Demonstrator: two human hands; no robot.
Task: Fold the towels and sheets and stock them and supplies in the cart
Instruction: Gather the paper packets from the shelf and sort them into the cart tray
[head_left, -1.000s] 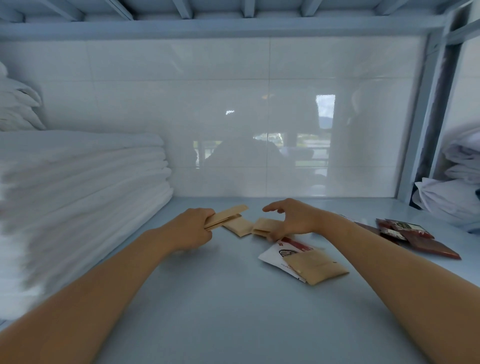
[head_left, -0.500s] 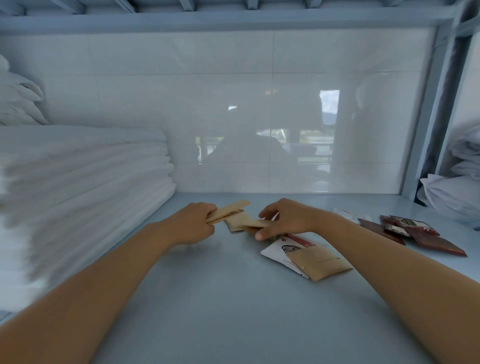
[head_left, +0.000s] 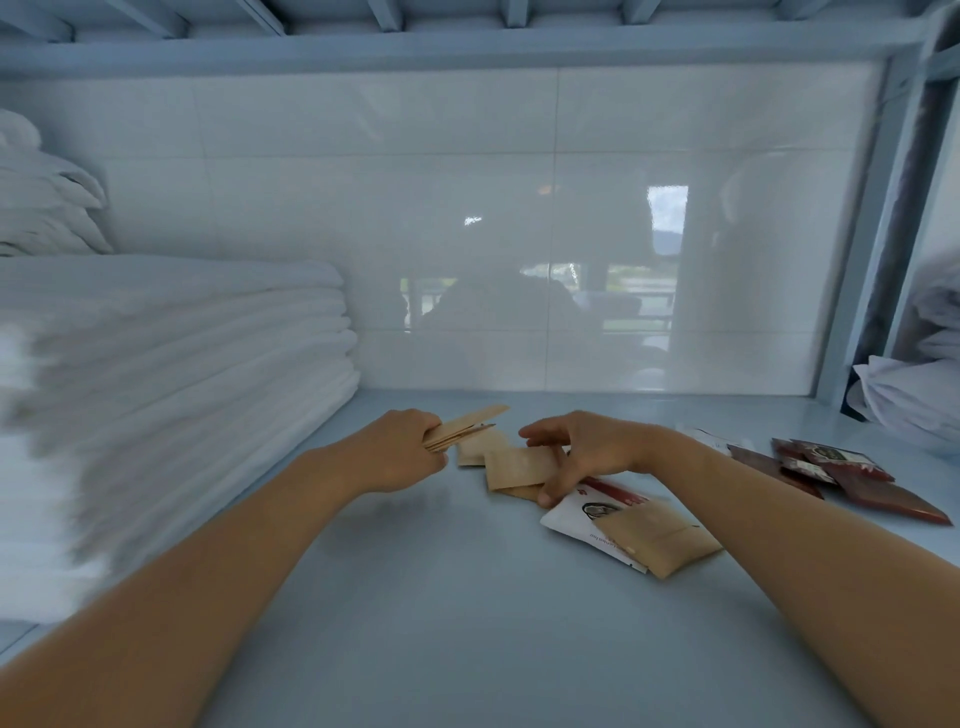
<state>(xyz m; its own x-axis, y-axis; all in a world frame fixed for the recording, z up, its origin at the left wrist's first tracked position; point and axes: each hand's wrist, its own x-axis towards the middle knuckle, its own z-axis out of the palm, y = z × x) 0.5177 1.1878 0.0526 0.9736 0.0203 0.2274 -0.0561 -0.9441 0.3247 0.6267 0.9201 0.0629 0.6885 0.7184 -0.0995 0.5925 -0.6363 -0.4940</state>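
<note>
At the centre of the frame, a thin stack of tan paper sachets (head_left: 462, 427) is gripped in the left hand (head_left: 400, 452), its fingers curled round the near end so that the stack fans toward the right. Since a second ago that stack has stayed where it was, while the right hand (head_left: 582, 452) has dropped from a hovering reach onto the loose tan sachets (head_left: 519, 465) lying on the shelf (head_left: 415, 623). One of them is now pinched between thumb and forefinger and has been drawn slightly toward the lower right, its edge lifted.

The gathering of supplies is therefore judged to be under way, with one more sachet about to be added to the stack. Another tan sachet (head_left: 657, 540) is left lying on a white packet (head_left: 582, 512) at centre right, and dark red packets (head_left: 841, 478) lie further right, untouched. The folded white towels (head_left: 171, 374) are stacked at the left of the frame, and crumpled white linen (head_left: 914, 395) is seen at the right edge.
</note>
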